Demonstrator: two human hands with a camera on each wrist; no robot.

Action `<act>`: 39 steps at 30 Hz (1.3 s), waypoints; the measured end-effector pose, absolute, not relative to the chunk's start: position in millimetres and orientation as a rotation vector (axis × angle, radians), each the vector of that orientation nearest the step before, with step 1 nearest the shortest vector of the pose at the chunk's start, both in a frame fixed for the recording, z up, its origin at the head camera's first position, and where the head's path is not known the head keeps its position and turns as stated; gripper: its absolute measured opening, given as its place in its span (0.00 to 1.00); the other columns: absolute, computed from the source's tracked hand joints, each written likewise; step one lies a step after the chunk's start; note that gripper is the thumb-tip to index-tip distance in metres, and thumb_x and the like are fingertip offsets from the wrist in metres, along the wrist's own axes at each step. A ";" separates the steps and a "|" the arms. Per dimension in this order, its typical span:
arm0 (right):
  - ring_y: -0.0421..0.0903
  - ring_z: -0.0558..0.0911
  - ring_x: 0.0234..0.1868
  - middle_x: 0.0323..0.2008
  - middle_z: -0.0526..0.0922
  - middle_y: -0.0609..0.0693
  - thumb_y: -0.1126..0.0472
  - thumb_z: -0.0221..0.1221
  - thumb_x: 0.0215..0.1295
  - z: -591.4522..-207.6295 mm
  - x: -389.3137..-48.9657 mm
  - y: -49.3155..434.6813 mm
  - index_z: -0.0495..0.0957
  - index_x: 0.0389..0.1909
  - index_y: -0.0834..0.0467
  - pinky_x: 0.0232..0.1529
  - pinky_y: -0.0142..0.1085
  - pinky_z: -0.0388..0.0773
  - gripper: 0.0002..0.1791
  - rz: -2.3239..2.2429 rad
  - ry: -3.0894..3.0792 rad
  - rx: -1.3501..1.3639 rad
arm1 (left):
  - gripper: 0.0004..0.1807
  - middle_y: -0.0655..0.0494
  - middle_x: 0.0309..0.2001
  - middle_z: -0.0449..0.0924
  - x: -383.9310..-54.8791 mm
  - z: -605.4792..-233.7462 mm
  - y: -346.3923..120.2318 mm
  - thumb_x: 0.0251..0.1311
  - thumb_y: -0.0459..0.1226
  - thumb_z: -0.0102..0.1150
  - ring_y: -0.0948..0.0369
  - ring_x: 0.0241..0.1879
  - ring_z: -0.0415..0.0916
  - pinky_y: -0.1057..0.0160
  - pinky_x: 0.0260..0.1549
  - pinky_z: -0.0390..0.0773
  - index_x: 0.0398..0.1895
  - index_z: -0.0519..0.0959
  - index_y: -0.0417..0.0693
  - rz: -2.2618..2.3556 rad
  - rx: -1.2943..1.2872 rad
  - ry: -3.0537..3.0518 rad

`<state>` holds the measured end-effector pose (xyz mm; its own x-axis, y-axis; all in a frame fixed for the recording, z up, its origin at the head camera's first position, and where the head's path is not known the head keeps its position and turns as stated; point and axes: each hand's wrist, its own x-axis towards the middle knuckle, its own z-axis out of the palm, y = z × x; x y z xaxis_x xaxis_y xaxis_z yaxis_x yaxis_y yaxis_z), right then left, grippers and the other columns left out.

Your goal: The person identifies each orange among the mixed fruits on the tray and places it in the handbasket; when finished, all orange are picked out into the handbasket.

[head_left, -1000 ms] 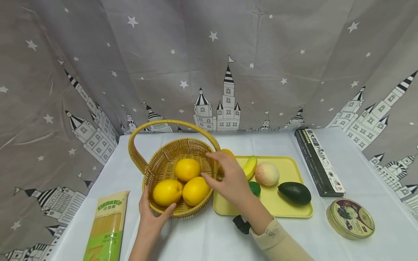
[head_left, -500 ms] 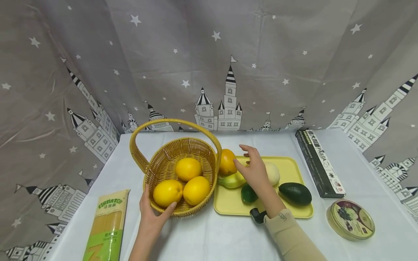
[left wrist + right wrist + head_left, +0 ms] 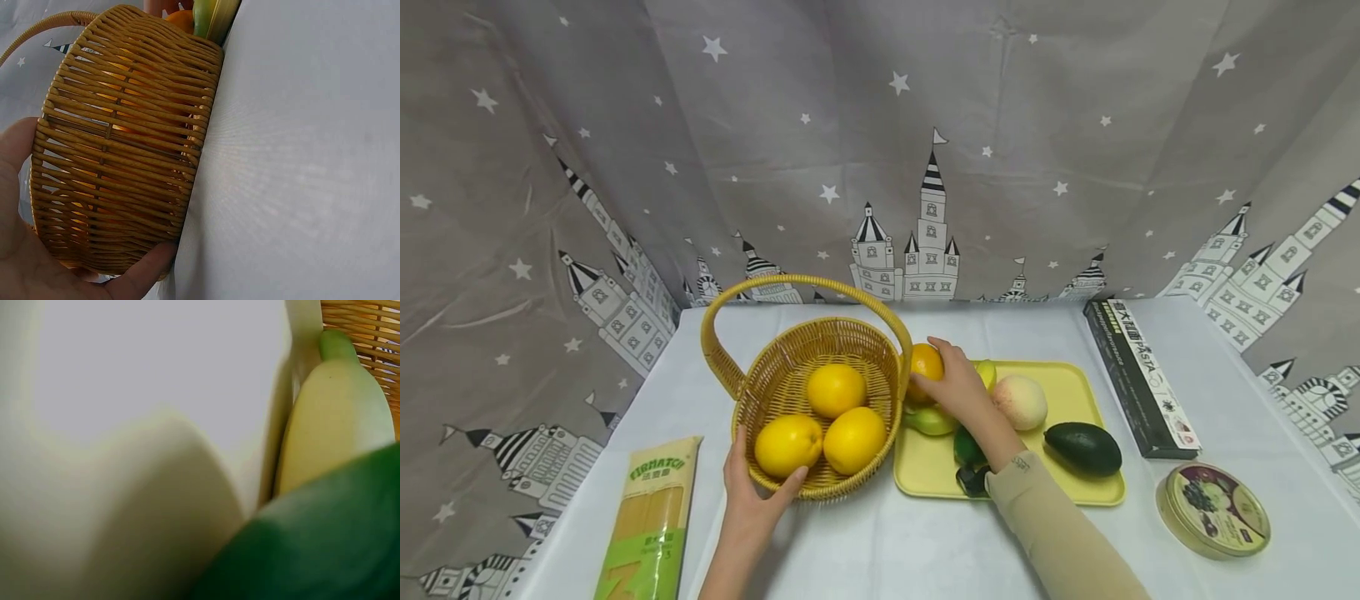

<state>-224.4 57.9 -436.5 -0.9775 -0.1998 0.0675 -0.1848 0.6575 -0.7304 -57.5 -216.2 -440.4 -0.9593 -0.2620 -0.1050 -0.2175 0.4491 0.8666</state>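
Observation:
My left hand [image 3: 756, 500] holds the near left side of a wicker basket [image 3: 758, 385], its thumb over the rim. The left wrist view shows its fingers against the woven wall. Several yellow fruits [image 3: 837, 391] lie inside the basket. My right hand [image 3: 957, 385] is over the left end of a yellow tray [image 3: 1052, 492], its fingers and thumb around an orange [image 3: 927, 360] beside the basket. Next to that hand lie bananas [image 3: 931, 421] and a dark green fruit [image 3: 967, 447], partly hidden by the wrist. In the right wrist view, the green fruit [image 3: 319, 544] fills the foreground and the orange is hidden.
A peach [image 3: 1021, 402] and an avocado [image 3: 1084, 448] lie on the tray's right half. Farther right are a black pasta box [image 3: 1138, 375] and a round tin [image 3: 1213, 510]. A spaghetti packet [image 3: 649, 517] lies left of the basket, whose tall handle [image 3: 805, 281] arches above it.
My right hand has moved right from the basket's edge, over the tray, then back left onto the orange, closing around it. My left hand has kept its hold on the basket.

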 end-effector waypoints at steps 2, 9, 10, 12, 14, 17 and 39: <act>0.54 0.75 0.51 0.58 0.71 0.59 0.46 0.62 0.59 -438.1 -225.5 56.7 0.60 0.72 0.52 0.50 0.48 0.75 0.41 -1.214 2.839 -0.322 | 0.60 0.37 0.74 0.26 -57.1 -440.7 -216.1 0.58 0.50 0.65 0.36 0.72 0.32 0.30 0.62 0.46 0.77 0.27 0.54 -1.569 0.433 -2.631; 0.53 0.74 0.52 0.60 0.69 0.58 0.42 0.63 0.54 -439.6 -225.2 57.0 0.58 0.73 0.49 0.51 0.49 0.74 0.46 -1.164 2.827 -0.301 | 0.60 0.38 0.75 0.25 -56.8 -439.9 -215.2 0.59 0.51 0.64 0.37 0.72 0.31 0.30 0.62 0.47 0.76 0.26 0.55 -1.581 0.427 -2.634; 0.54 0.74 0.52 0.60 0.69 0.58 0.42 0.63 0.54 -439.4 -224.7 57.1 0.58 0.73 0.49 0.52 0.50 0.74 0.46 -1.162 2.824 -0.298 | 0.60 0.38 0.75 0.25 -56.8 -439.9 -215.1 0.59 0.51 0.64 0.37 0.72 0.31 0.31 0.62 0.47 0.76 0.26 0.55 -1.581 0.427 -2.634; 0.54 0.74 0.53 0.61 0.69 0.59 0.42 0.63 0.55 -439.0 -223.5 57.3 0.57 0.73 0.50 0.52 0.50 0.74 0.46 -1.160 2.818 -0.299 | 0.60 0.38 0.75 0.26 -56.8 -440.1 -215.0 0.59 0.50 0.64 0.37 0.72 0.31 0.31 0.62 0.47 0.76 0.26 0.55 -1.582 0.429 -2.633; 0.54 0.75 0.53 0.61 0.69 0.59 0.42 0.63 0.55 -439.1 -223.3 57.4 0.57 0.73 0.50 0.52 0.50 0.74 0.46 -1.157 2.818 -0.298 | 0.60 0.38 0.75 0.26 -56.7 -440.4 -215.2 0.59 0.51 0.64 0.37 0.72 0.32 0.31 0.62 0.47 0.76 0.26 0.55 -1.580 0.432 -2.634; 0.54 0.75 0.53 0.61 0.69 0.59 0.41 0.63 0.55 -439.2 -223.3 57.4 0.57 0.73 0.50 0.52 0.50 0.74 0.46 -1.159 2.823 -0.299 | 0.60 0.38 0.75 0.25 -56.5 -440.5 -215.6 0.59 0.51 0.64 0.37 0.72 0.31 0.31 0.62 0.47 0.76 0.26 0.55 -1.581 0.431 -2.633; 0.55 0.76 0.47 0.58 0.69 0.57 0.45 0.66 0.51 -437.9 -220.3 58.2 0.61 0.70 0.50 0.45 0.48 0.77 0.45 -1.287 2.883 -0.238 | 0.60 0.38 0.74 0.24 -56.4 -440.7 -216.4 0.60 0.51 0.63 0.36 0.72 0.30 0.31 0.62 0.46 0.76 0.26 0.54 -1.585 0.397 -2.633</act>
<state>-220.3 58.2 -437.9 -0.9884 -0.1267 0.0837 -0.1469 0.6585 -0.7381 -56.4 -216.4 -440.7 -0.9664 -0.2390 -0.0948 -0.1956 0.4441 0.8744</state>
